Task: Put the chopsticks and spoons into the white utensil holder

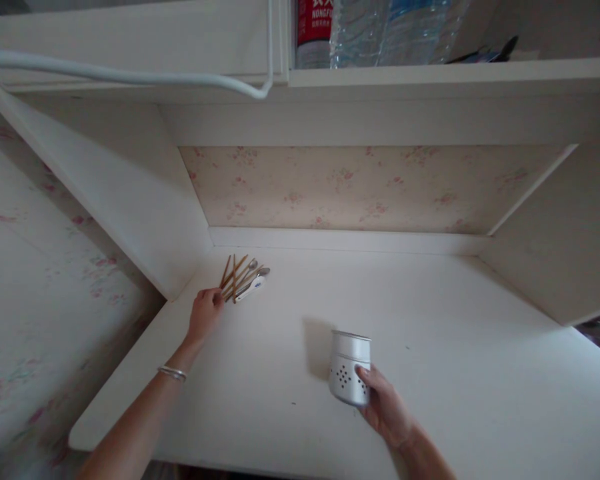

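Note:
At the back left of the white desktop lies a loose bunch of wooden chopsticks (235,283) with a few spoons. One metal spoon (263,272) and a white ceramic-looking spoon (253,287) show on its right side. My left hand (209,310) is at the near end of the bunch, its fingers closed on chopsticks; the fingertips are partly hidden. My right hand (387,407) grips a silver metal utensil holder (349,367) with small round holes, thumb on its side. The holder is nearly upright, right of centre, with its rim upward and its inside out of sight.
A white shelf (430,77) spans above the desktop (455,347), carrying plastic-wrapped bottles (365,33). A white rail (130,75) juts out at upper left. Side panels (125,180) close in the desk, and floral wallpaper (340,187) covers the back.

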